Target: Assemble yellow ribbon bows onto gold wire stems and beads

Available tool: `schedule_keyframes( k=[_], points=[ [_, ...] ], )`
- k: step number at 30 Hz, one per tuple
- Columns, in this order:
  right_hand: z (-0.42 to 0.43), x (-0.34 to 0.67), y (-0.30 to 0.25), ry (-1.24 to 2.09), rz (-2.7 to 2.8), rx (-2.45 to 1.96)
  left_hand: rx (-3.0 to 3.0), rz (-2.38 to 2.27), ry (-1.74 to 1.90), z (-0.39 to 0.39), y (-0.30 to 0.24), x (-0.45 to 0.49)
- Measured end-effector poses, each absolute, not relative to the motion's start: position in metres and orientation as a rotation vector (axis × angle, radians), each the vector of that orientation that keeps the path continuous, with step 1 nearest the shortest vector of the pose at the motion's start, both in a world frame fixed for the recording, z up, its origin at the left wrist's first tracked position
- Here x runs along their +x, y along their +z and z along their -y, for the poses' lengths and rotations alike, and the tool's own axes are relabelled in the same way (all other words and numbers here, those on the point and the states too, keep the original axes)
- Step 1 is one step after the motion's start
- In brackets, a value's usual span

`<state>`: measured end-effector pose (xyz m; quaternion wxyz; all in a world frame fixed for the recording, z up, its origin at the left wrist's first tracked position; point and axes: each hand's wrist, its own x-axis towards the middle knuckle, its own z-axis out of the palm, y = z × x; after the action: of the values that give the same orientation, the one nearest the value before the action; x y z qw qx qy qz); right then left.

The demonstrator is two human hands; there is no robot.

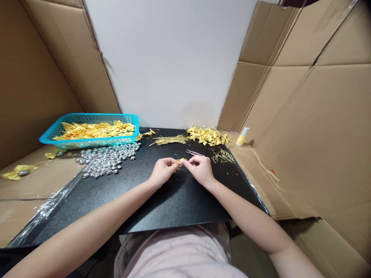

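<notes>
Over the middle of the black table, my left hand (164, 171) and my right hand (201, 169) meet fingertip to fingertip. Pinched between them is a small yellow ribbon bow (181, 160) with a thin tie sticking up from it; the fingers cover much of it. Just beyond my right hand lies a pair of thread snips (193, 153). Shiny silver domed pieces (106, 159) are spread to the left of my left hand. Behind the hands lies a bundle of gold ties (171, 139), with a heap of yellow bows (207, 135) to its right.
A blue basket (136, 125) of yellow ribbon pieces (98, 129) stands at back left. Short tie offcuts (223, 156) lie at right, near a yellow thread spool (242, 137). Cardboard walls (313, 127) rise on both sides. A bow with a silver piece (20, 172) lies far left.
</notes>
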<state>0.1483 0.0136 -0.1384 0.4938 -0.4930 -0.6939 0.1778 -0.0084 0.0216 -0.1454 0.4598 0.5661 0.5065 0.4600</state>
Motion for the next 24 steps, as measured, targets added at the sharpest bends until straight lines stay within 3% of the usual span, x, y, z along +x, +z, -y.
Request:
schedule_keyframes(
  k=[6, 13, 24],
  points=[
    [-0.01, 0.144, -0.137, 0.352, 1.878, -1.259, 1.534, -1.263, 1.078, -0.02, -0.148, -0.01],
    [-0.018, 0.148, -0.142, 0.623, 1.835, -1.279, 1.798, -1.278, 1.039, -0.012, -0.144, -0.008],
    [-0.021, 0.154, -0.128, 1.107, 1.66, -0.8, 0.966, -1.104, 1.065, -0.027, -0.135, -0.013]
  ],
)
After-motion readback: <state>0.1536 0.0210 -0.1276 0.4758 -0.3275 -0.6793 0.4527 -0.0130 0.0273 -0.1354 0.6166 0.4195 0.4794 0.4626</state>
